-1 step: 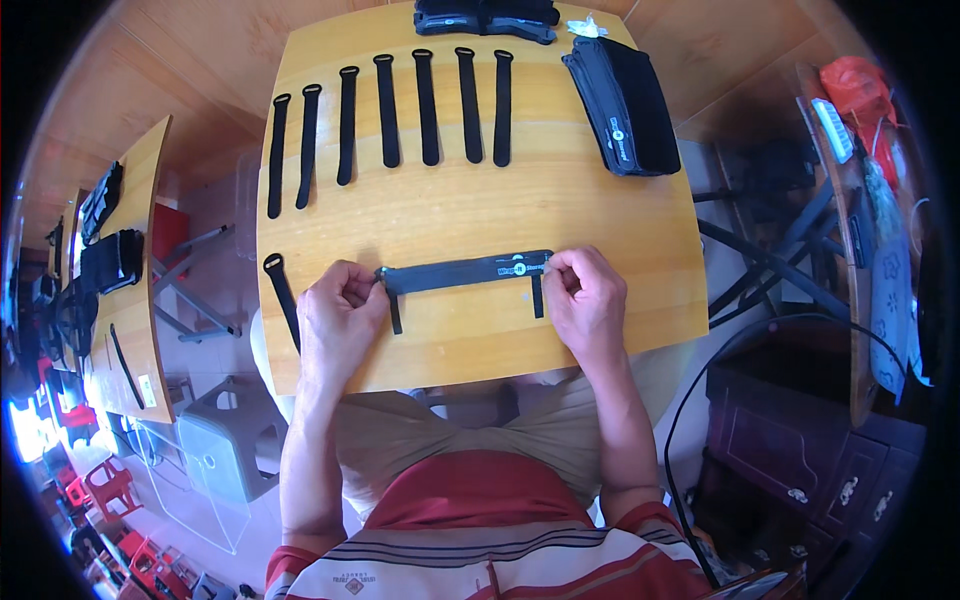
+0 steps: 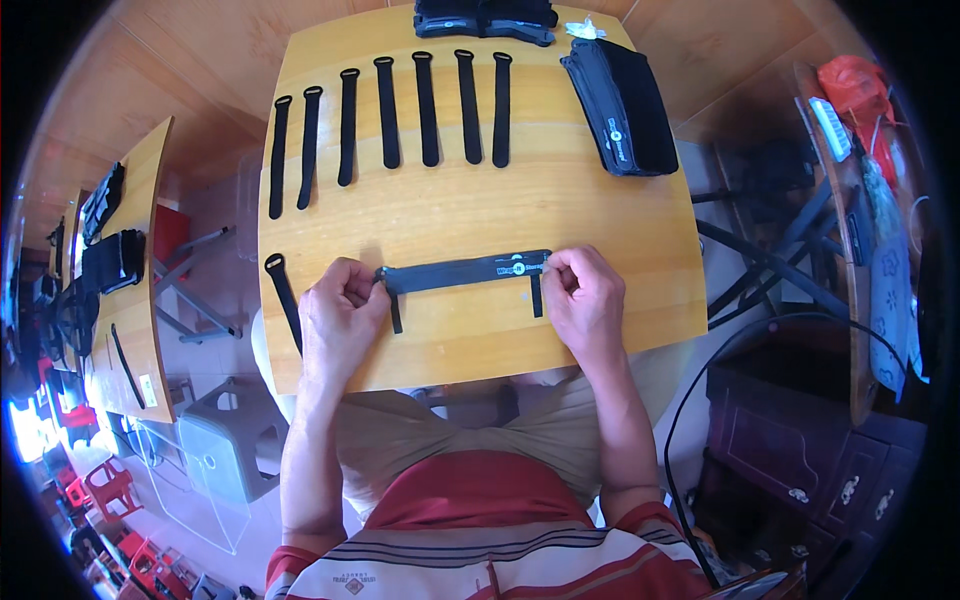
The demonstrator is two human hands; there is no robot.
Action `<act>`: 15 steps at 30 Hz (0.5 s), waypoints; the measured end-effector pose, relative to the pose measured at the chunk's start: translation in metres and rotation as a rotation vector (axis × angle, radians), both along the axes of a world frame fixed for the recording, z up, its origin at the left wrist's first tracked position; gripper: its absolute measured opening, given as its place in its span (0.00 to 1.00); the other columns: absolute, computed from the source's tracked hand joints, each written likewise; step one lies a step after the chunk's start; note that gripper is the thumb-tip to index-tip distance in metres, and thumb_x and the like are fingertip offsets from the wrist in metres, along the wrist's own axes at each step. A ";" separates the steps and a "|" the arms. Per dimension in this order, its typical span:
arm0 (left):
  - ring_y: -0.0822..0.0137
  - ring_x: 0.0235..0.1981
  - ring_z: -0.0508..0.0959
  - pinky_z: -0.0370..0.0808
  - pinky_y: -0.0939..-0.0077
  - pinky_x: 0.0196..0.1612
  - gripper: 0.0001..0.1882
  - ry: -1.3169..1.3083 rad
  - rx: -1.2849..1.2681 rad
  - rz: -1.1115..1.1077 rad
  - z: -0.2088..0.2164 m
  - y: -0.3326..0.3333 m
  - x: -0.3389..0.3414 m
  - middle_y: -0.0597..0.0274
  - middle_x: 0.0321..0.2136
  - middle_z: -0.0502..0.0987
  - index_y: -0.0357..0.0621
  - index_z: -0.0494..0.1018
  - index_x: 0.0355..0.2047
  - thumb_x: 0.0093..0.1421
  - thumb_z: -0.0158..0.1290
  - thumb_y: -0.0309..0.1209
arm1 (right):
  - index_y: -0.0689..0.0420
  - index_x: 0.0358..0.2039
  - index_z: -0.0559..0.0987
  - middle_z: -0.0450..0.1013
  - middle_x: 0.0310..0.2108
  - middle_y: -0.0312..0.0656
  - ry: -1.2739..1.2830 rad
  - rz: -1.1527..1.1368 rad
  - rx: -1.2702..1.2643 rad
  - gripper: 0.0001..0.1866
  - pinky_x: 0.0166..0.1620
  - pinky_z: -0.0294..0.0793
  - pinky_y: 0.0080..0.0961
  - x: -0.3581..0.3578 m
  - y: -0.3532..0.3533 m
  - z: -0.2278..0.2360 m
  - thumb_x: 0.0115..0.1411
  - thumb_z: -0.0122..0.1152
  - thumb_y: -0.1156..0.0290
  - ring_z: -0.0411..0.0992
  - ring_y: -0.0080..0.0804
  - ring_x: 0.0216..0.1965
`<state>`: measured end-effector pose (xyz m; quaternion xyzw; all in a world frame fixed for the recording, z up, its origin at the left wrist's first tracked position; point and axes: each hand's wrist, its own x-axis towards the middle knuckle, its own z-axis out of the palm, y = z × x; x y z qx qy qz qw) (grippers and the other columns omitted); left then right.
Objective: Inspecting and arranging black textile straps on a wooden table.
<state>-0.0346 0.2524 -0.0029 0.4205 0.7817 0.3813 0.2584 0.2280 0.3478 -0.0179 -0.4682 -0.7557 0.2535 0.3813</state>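
Observation:
A dark grey fabric strip (image 2: 450, 274) with a pale print near its right end stretches between my hands, close to the table's near edge. My left hand (image 2: 343, 308) is closed in a pinch on its left end. At the other end, my right hand (image 2: 588, 298) pinches the corner between thumb and fingers. Two short narrow black bands hang below the strip, a left band (image 2: 396, 313) and a right band (image 2: 537, 297). Just left of my left hand lies a black strap (image 2: 284, 300) with a looped end. My fingertips partly hide the strip's ends.
Several black looped straps (image 2: 427, 110) lie in a row across the wooden table (image 2: 480, 205). A stack of folded dark fabric pieces (image 2: 640, 110) sits at far right, another dark bundle (image 2: 485, 22) at the far edge. Dark drawers (image 2: 800, 470) stand right; another table (image 2: 140, 290) stands left.

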 end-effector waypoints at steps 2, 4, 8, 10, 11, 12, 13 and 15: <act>0.72 0.21 0.77 0.74 0.76 0.28 0.07 0.043 -0.001 -0.017 0.005 0.000 0.004 0.59 0.19 0.78 0.37 0.79 0.34 0.56 0.60 0.25 | 0.62 0.29 0.75 0.74 0.27 0.47 -0.005 -0.001 -0.012 0.07 0.29 0.74 0.34 0.000 -0.001 0.004 0.54 0.61 0.87 0.75 0.42 0.25; 0.67 0.19 0.76 0.73 0.72 0.27 0.07 0.093 -0.007 -0.056 0.005 -0.001 0.004 0.58 0.22 0.76 0.41 0.79 0.35 0.54 0.59 0.24 | 0.62 0.29 0.76 0.74 0.27 0.48 -0.010 -0.002 -0.024 0.06 0.30 0.74 0.36 0.000 -0.001 0.006 0.54 0.62 0.87 0.75 0.44 0.26; 0.64 0.21 0.77 0.75 0.70 0.29 0.09 0.318 0.137 -0.121 0.000 -0.005 0.005 0.55 0.31 0.77 0.41 0.81 0.36 0.54 0.59 0.23 | 0.63 0.31 0.78 0.76 0.29 0.49 -0.058 0.004 -0.042 0.03 0.34 0.76 0.40 0.003 0.002 0.005 0.56 0.63 0.82 0.77 0.48 0.30; 0.60 0.25 0.80 0.77 0.66 0.32 0.10 0.287 0.107 -0.139 0.000 -0.006 0.007 0.53 0.39 0.77 0.42 0.83 0.37 0.54 0.59 0.24 | 0.62 0.33 0.79 0.76 0.30 0.49 -0.089 0.007 -0.018 0.03 0.35 0.76 0.42 0.004 -0.001 0.007 0.58 0.63 0.79 0.78 0.50 0.31; 0.60 0.25 0.80 0.77 0.66 0.32 0.10 0.293 0.116 -0.138 0.000 -0.007 0.007 0.53 0.39 0.77 0.42 0.83 0.37 0.54 0.59 0.24 | 0.62 0.34 0.81 0.77 0.31 0.48 -0.171 -0.025 0.009 0.04 0.36 0.77 0.41 0.003 -0.003 0.009 0.58 0.63 0.78 0.78 0.48 0.31; 0.58 0.26 0.81 0.78 0.64 0.33 0.09 0.334 0.124 -0.147 -0.001 -0.008 0.008 0.53 0.38 0.77 0.42 0.83 0.37 0.55 0.59 0.24 | 0.62 0.35 0.82 0.77 0.32 0.48 -0.253 -0.058 0.037 0.05 0.36 0.77 0.40 0.002 -0.005 0.011 0.59 0.63 0.76 0.79 0.47 0.32; 0.56 0.26 0.81 0.79 0.62 0.34 0.09 0.376 0.132 -0.155 0.001 -0.010 0.009 0.54 0.38 0.77 0.43 0.84 0.37 0.56 0.58 0.23 | 0.62 0.35 0.82 0.77 0.32 0.48 -0.248 -0.059 0.046 0.05 0.36 0.77 0.40 0.002 -0.007 0.014 0.59 0.63 0.76 0.79 0.47 0.32; 0.54 0.31 0.82 0.80 0.59 0.35 0.09 0.444 0.138 -0.175 0.005 -0.015 0.012 0.55 0.38 0.77 0.42 0.83 0.38 0.57 0.58 0.24 | 0.62 0.35 0.82 0.77 0.34 0.48 -0.362 -0.040 0.058 0.06 0.40 0.78 0.44 0.002 -0.010 0.018 0.61 0.61 0.74 0.79 0.49 0.34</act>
